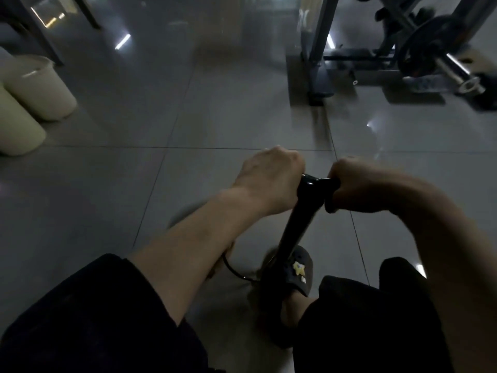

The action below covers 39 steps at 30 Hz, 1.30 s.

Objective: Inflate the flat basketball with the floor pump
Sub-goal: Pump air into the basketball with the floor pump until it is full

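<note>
- Far to the left of the hands, two pale buckets (40, 87) stand on the tiled floor (215, 117); the nearer one is cut off by the picture's left edge.
- The left hand (269, 181) is curled in a fist round the left end of the pump handle (318, 181), and that end is hidden inside the grip.
- Below the left forearm a thin black hose (236, 273) curves along the floor. A blurred orange-brown shape just under the arm may be the basketball; most of it is hidden, so I cannot tell for sure.
- Between the hands the black floor pump (298, 224) runs down from its handle to the floor, its base hidden in blur beside a dark slipper (293, 278) with a yellow charm on top.
- The right hand (357, 184) grips the right end of the handle, fingers wrapped under and covering it.
- Dark shorts (94, 319) fill the bottom corners, cut off by the frame.
- Far beyond the right hand stands gym equipment: a grey upright frame (317, 49) and a barbell with a weight plate (427, 47), dim and partly cropped.
</note>
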Each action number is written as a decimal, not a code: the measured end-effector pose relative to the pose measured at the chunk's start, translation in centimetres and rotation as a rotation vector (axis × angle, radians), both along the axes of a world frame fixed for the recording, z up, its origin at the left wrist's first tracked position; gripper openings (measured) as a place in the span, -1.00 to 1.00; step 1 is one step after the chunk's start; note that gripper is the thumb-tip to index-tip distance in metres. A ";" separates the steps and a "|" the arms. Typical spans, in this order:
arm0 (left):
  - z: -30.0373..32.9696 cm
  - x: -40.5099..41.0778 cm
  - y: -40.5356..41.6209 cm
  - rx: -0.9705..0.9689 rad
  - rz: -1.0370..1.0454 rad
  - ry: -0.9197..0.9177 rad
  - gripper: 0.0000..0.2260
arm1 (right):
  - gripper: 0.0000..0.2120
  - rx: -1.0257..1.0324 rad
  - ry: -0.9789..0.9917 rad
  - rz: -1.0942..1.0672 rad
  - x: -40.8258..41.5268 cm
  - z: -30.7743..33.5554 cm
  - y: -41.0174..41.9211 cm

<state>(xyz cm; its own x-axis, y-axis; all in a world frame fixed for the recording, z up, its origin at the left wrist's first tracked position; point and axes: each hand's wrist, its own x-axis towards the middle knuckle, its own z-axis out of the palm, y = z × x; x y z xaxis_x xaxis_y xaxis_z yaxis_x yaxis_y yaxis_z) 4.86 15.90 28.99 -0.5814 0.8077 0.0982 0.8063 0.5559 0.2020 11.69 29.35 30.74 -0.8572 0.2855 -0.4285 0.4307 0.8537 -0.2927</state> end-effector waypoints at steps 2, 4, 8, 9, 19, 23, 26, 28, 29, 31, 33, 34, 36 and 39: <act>-1.0 0.1 0.1 -0.015 0.011 -0.010 -0.94 | -0.88 0.050 0.003 -0.038 0.0 -1.6 -0.3; -3.6 0.2 -0.1 -0.091 0.018 -0.030 -0.89 | -0.83 0.096 -0.037 -0.063 0.1 -4.9 -1.1; -9.6 0.7 -0.8 -0.195 0.036 -0.104 -0.89 | -0.76 0.108 -0.076 -0.060 0.5 -11.3 -2.0; -10.7 0.8 -0.8 -0.202 0.044 -0.127 -0.90 | -0.76 0.104 -0.097 -0.056 0.7 -12.4 -2.1; -17.0 0.5 0.2 -0.264 0.061 -0.182 -0.92 | -0.70 0.091 -0.237 -0.070 0.4 -17.8 -1.9; -17.2 0.6 -0.6 -0.265 0.078 -0.184 -0.91 | -0.71 0.065 -0.254 -0.076 0.4 -17.7 -2.8; -16.1 0.8 -1.4 -0.287 0.054 -0.181 -0.89 | -0.70 0.077 -0.229 -0.058 0.4 -16.8 -3.2; -15.4 1.2 -2.0 -0.294 0.032 -0.178 -0.89 | -0.71 0.086 -0.227 -0.041 1.0 -16.1 -3.5; -14.9 1.4 -2.3 -0.290 0.031 -0.179 -0.89 | -0.72 0.087 -0.221 -0.037 1.3 -15.6 -3.7; -13.4 1.6 -2.6 -0.263 0.036 -0.171 -0.90 | -0.74 0.097 -0.177 -0.037 1.7 -14.4 -3.7; -11.0 1.4 -2.6 -0.228 0.023 -0.135 -0.88 | -0.77 0.120 -0.117 -0.033 1.7 -11.9 -3.5; -9.4 1.3 -2.6 -0.208 0.011 -0.108 -0.87 | -0.78 0.126 -0.090 -0.029 1.7 -10.3 -3.3; -5.9 1.0 -2.2 -0.148 0.008 -0.060 -0.87 | -0.78 0.097 -0.050 -0.031 1.3 -6.5 -2.6; -1.7 0.5 -1.2 -0.055 0.016 -0.003 -0.89 | -0.84 0.044 -0.010 -0.036 0.8 -1.9 -1.5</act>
<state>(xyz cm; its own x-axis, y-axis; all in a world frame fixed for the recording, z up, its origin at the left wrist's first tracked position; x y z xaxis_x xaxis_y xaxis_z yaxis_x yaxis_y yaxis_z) 5.35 14.69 27.33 -0.5945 0.8024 0.0525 0.7967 0.5790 0.1734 12.51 27.89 28.83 -0.8418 0.3351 -0.4231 0.4643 0.8493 -0.2512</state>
